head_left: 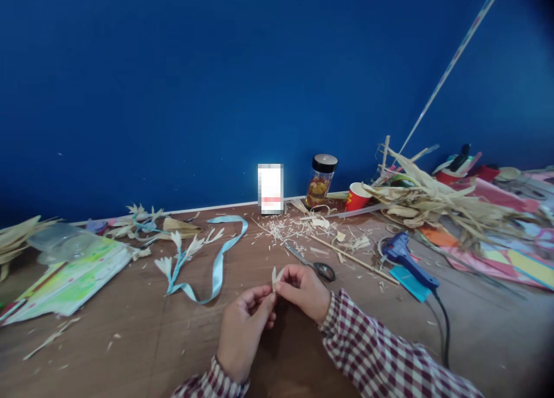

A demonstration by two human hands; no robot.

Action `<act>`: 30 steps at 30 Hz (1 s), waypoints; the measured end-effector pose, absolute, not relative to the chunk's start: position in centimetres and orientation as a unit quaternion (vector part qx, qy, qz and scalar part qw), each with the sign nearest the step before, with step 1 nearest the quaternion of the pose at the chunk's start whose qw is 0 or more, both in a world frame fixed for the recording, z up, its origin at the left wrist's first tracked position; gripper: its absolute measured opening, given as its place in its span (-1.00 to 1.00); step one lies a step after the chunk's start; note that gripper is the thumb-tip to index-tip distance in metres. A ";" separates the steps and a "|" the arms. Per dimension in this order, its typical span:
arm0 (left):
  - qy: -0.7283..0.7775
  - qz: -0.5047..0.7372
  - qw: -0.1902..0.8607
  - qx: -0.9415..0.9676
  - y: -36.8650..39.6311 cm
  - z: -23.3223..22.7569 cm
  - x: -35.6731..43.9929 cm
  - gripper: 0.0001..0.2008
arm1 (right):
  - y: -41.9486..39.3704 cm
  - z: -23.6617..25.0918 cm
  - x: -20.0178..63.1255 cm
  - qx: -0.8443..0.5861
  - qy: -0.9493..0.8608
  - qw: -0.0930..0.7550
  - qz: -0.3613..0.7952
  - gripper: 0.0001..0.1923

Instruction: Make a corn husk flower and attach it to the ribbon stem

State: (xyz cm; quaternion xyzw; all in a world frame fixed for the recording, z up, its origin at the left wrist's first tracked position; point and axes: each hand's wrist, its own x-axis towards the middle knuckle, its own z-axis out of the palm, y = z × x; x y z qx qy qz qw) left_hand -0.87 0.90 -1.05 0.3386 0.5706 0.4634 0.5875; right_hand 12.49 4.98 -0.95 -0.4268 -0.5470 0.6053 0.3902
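My left hand (242,329) and right hand (305,291) meet above the brown wooden tabletop (130,340), fingertips pinched together on one small pale strip of dried corn husk (274,277) — both hands are closed on it, and it stands upright between them.

Positions below are given relative to the steel scissors with dark handles (314,263):

- The husk strip is just left of the scissors and nearer to me, with my right hand directly in front of them.
- The blue hot-glue gun (404,256) lies to their right, its black cord trailing toward me.
- A scatter of pale husk trimmings (288,228) lies just behind them.
- The glass jar with a black lid (321,180) and the red paper cup (357,197) stand farther behind, at the blue wall.
- The light-blue satin ribbon (219,259) curls well to their left, tied to pale husk flowers (177,254).
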 end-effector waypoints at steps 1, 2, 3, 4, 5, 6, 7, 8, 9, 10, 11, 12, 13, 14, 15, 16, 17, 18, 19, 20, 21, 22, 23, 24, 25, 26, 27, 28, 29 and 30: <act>0.576 0.463 0.577 0.348 0.9 -1.1 -0.9 -0.72 | 5.0 -0.9 12.5 -0.430 -0.546 0.388 0.606 -0.83; 0.579 0.462 0.570 0.355 1.0 -1.2 -1.0 -0.72 | 4.9 -0.9 12.5 -0.433 -0.547 0.386 0.604 -0.83; 0.582 0.461 0.566 0.359 1.0 -1.2 -1.0 -0.73 | 4.9 -0.9 12.4 -0.435 -0.549 0.386 0.601 -0.83; 0.584 0.458 0.563 0.364 1.0 -1.2 -1.0 -0.74 | 4.9 -0.9 12.4 -0.437 -0.552 0.386 0.596 -0.84; 0.585 0.455 0.562 0.367 1.0 -1.3 -1.0 -0.75 | 4.8 -0.9 12.4 -0.438 -0.557 0.387 0.591 -0.85; 0.585 0.454 0.561 0.370 0.9 -1.3 -0.9 -0.75 | 4.8 -1.0 12.3 -0.439 -0.561 0.387 0.586 -0.85; 0.584 0.454 0.560 0.374 0.9 -1.3 -0.9 -0.75 | 4.8 -1.0 12.3 -0.439 -0.565 0.385 0.583 -0.86; 0.582 0.455 0.559 0.377 0.9 -1.3 -0.8 -0.75 | 4.8 -1.0 12.3 -0.439 -0.568 0.383 0.581 -0.86; 0.580 0.457 0.557 0.380 0.8 -1.3 -0.8 -0.75 | 4.8 -1.0 12.3 -0.439 -0.571 0.382 0.579 -0.86; 0.579 0.460 0.554 0.383 0.8 -1.4 -0.8 -0.75 | 4.8 -1.0 12.3 -0.439 -0.573 0.382 0.578 -0.86; 0.576 0.464 0.553 0.384 0.7 -1.4 -0.8 -0.76 | 4.8 -0.9 12.3 -0.438 -0.575 0.380 0.576 -0.86; 0.574 0.467 0.554 0.382 0.7 -1.5 -0.8 -0.77 | 4.8 -0.9 12.3 -0.438 -0.578 0.379 0.575 -0.85; 0.571 0.470 0.558 0.377 0.7 -1.5 -0.8 -0.78 | 4.8 -0.8 12.4 -0.438 -0.582 0.377 0.572 -0.85; 0.568 0.473 0.562 0.370 0.7 -1.6 -0.8 -0.79 | 4.8 -0.8 12.4 -0.440 -0.585 0.374 0.569 -0.85; 0.567 0.474 0.568 0.362 0.7 -1.6 -0.8 -0.80 | 4.8 -0.8 12.4 -0.442 -0.589 0.371 0.566 -0.85; 0.568 0.475 0.572 0.354 0.7 -1.6 -0.8 -0.81 | 4.8 -0.8 12.4 -0.443 -0.594 0.369 0.561 -0.85; 0.569 0.475 0.575 0.346 0.7 -1.6 -0.8 -0.80 | 4.8 -0.9 12.4 -0.446 -0.598 0.369 0.554 -0.86; 0.572 0.475 0.576 0.341 0.7 -1.6 -0.7 -0.80 | 4.8 -0.9 12.4 -0.447 -0.603 0.369 0.547 -0.87; 0.574 0.474 0.576 0.336 0.7 -1.5 -0.7 -0.80 | 4.8 -1.0 12.4 -0.449 -0.608 0.369 0.541 -0.88; 0.576 0.474 0.577 0.332 0.7 -1.5 -0.7 -0.79 | 4.8 -1.0 12.4 -0.451 -0.611 0.369 0.536 -0.88; 0.577 0.475 0.578 0.328 0.7 -1.6 -0.7 -0.78 | 4.8 -1.1 12.4 -0.454 -0.612 0.369 0.533 -0.88; 0.577 0.474 0.581 0.323 0.8 -1.6 -0.7 -0.78 | 4.8 -1.1 12.3 -0.457 -0.611 0.369 0.532 -0.88; 0.576 0.474 0.585 0.320 0.8 -1.6 -0.7 -0.78 | 4.7 -1.1 12.3 -0.460 -0.608 0.370 0.531 -0.88; 0.574 0.473 0.589 0.316 0.8 -1.7 -0.7 -0.77 | 4.7 -1.0 12.3 -0.463 -0.606 0.371 0.531 -0.87; 0.573 0.472 0.592 0.313 0.8 -1.8 -0.7 -0.77 | 4.7 -1.0 12.3 -0.465 -0.603 0.372 0.531 -0.87; 0.571 0.472 0.595 0.312 0.8 -1.9 -0.8 -0.77 | 4.7 -1.0 12.2 -0.467 -0.601 0.372 0.531 -0.87; 0.571 0.471 0.597 0.311 0.9 -1.9 -0.8 -0.77 | 4.7 -0.9 12.2 -0.468 -0.600 0.372 0.532 -0.86; 0.570 0.470 0.598 0.311 0.9 -1.9 -0.8 -0.77 | 4.7 -0.9 12.2 -0.468 -0.599 0.372 0.533 -0.86; 0.569 0.469 0.599 0.312 0.9 -1.9 -0.8 -0.76 | 4.7 -0.8 12.2 -0.468 -0.598 0.371 0.535 -0.86; 0.569 0.467 0.601 0.313 0.9 -1.9 -0.8 -0.76 | 4.7 -0.8 12.2 -0.466 -0.597 0.371 0.537 -0.86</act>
